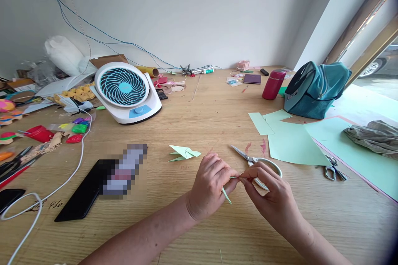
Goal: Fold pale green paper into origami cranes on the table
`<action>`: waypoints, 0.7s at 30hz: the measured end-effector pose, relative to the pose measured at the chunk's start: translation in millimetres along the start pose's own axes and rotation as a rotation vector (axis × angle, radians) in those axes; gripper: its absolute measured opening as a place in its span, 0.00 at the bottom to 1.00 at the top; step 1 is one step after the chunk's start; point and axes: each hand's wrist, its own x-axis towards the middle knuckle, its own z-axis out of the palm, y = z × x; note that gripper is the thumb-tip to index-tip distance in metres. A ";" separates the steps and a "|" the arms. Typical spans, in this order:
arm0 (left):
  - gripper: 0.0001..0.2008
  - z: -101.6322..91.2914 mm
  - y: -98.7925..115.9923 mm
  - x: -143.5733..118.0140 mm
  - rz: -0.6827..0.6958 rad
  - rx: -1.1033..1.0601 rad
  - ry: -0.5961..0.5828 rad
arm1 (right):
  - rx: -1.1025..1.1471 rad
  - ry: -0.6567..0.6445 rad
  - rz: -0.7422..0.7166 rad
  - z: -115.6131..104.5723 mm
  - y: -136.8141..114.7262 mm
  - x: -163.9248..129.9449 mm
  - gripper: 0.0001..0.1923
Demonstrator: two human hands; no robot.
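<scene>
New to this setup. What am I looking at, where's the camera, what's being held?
There is no machine here: one person works with bare hands, filmed by a camera on their head looking forward and down. The left hand and right hand pinch a small green paper strip between their fingertips above a wooden table. Nearby lie a folded green paper piece, scissors, green paper sheets, a black phone, a white desk fan and a teal bag.

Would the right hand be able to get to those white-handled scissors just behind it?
Probably yes. The scissors lie flat on the table right behind the right hand, nothing between. But both it and the left hand are pinching a small green paper piece.
</scene>
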 end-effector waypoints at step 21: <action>0.03 1.8 0.6 1.9 -0.084 -0.167 -0.034 | 0.042 -0.092 -0.035 -7.0 2.3 3.0 0.08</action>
